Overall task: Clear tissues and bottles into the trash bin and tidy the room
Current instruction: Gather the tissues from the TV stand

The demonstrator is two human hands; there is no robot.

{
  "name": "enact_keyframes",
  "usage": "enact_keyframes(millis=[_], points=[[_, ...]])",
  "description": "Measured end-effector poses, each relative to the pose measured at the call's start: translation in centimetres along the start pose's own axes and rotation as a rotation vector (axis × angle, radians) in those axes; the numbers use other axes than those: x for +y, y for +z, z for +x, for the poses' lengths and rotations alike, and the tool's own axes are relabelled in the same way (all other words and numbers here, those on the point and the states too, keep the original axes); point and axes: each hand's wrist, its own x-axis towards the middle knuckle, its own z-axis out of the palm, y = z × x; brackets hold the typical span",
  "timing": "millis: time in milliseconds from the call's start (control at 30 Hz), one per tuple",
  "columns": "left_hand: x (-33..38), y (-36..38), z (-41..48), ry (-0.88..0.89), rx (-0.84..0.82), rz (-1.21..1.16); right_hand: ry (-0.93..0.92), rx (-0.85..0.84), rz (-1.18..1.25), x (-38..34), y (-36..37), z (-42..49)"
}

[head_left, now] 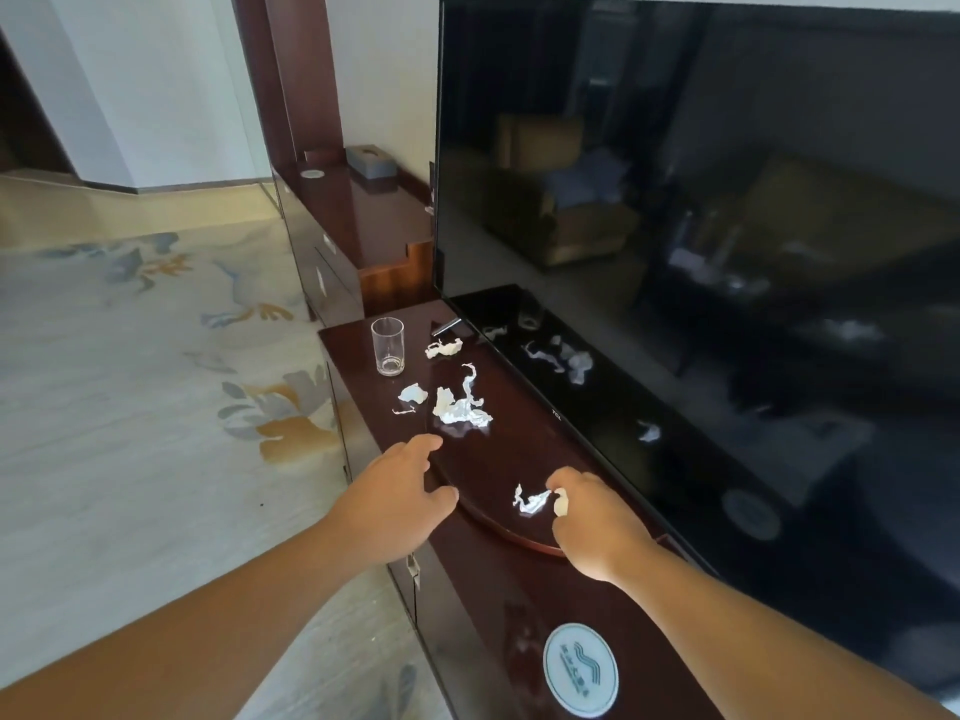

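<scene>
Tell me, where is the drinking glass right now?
In the head view the glass stands upright left of centre on the wooden cabinet, just left of the tissue scraps and beyond the left hand.

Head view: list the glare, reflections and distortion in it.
In the head view, the dark TV screen mirrors an armchair and the tissue scraps; the glossy cabinet top shows soft sheen around the round coaster; the wide-angle lens bows the TV's edges and stretches both forearms; the right hand, pinching a tissue piece, looks slightly soft.
</scene>
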Motion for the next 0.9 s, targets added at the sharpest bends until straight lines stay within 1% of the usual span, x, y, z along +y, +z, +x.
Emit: enact_keyframes(millis=[200,433,633,767,900], points=[[-0.2,-0.5,4.6,-0.031,0.002,0.026,0.026,-0.046,0.004,0.9,0.6,4.7],[-1.5,0.0,9.2,-0.02,-0.079,0.032,0.101,-0.099,-0.02,1.5,2.4,8.0],[-4.9,0.6,14.0,0.041,-0.214,0.037,0.244,-0.107,-0.016,0.8,5.5,10.1],[-7.5,0.6,16.9,0.102,-0.338,0.056,0.392,-0.074,-0.019,0.0,7.2,11.2],[-9.7,0.3,19.4,0.124,-0.428,0.038,0.491,-0.076,-0.07,-0.9,8.9,12.1]])
